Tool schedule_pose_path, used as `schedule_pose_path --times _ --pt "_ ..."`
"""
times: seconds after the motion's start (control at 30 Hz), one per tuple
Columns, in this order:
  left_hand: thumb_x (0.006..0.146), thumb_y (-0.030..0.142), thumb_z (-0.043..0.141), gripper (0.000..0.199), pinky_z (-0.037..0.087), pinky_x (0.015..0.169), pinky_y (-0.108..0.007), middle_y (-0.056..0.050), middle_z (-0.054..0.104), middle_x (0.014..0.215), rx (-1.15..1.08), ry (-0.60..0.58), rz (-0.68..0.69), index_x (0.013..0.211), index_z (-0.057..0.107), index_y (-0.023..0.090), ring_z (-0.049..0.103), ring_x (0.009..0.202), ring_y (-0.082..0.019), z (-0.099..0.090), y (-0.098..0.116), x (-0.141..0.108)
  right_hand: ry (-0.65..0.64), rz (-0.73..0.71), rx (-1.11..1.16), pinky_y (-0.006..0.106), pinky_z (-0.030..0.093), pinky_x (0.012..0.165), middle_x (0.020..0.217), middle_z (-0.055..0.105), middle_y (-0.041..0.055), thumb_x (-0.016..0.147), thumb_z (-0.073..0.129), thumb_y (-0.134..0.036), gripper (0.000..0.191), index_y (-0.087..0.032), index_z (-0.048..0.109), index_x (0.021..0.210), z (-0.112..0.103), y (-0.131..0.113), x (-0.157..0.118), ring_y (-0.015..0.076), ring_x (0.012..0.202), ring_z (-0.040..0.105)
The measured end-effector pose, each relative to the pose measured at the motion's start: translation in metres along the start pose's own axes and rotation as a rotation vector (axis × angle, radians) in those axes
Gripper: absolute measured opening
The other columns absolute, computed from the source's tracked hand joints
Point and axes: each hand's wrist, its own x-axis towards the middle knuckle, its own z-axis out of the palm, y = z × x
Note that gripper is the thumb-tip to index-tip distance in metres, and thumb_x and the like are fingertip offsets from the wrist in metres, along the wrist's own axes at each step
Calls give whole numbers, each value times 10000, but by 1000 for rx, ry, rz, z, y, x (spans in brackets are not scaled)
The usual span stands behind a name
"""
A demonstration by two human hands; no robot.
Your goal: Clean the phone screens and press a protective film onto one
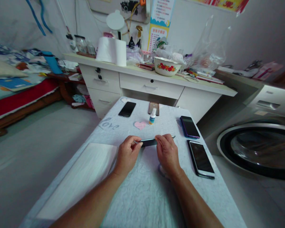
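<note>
Above the cloth-covered table (142, 190) a smartphone (149, 142) is held up, tilted so that I see it nearly edge-on. My left hand (128, 152) pinches its left end between thumb and fingers. At its right part my right hand (167, 152) grips the edge, with the phone's corner sticking out past the knuckles. Just beyond the phone stands a small spray bottle (152, 116) with a white cap and a blue and yellow label. Behind the bottle lies a phone case (154, 108), partly hidden by it.
A black phone (127, 109) lies at the far left of the table. Two more phones, one purple-edged (190, 127) and one white-fronted (201, 158), lie along the right edge. A pale board (80, 177) rests at the left. Beyond are a white desk (152, 85) and a washing machine (263, 136).
</note>
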Motion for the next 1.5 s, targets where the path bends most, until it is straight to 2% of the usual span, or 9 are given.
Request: schedule_pose_path --times 0.3,0.57,1.13,1.5 --pt "833 244 589 92 441 605 -216 20 630 725 11 9 26 878 646 188 570 623 -110 1 -1 -1 -29 -34 39 272 500 743 898 574 53 955 439 -138 245 -191 642 1081 3 -6 -2 154 788 590" --pt "829 228 586 89 445 620 -220 14 641 748 10 4 23 877 649 186 578 639 -110 1 1 -1 -42 -21 28 270 492 733 896 572 55 946 447 -121 247 -174 653 1072 2 -3 -2 155 781 580" --pt "828 232 581 93 442 607 -218 28 600 684 22 7 18 879 648 193 571 623 -116 0 3 -1 6 4 4 271 478 707 865 574 48 955 456 -160 229 -183 667 1040 -4 3 1 151 747 579" --pt "841 247 580 98 435 598 -214 26 611 718 25 -4 28 891 643 193 559 608 -106 1 -2 -1 1 11 17 276 480 718 872 568 52 956 455 -157 229 -170 666 1046 -4 6 1 152 759 577"
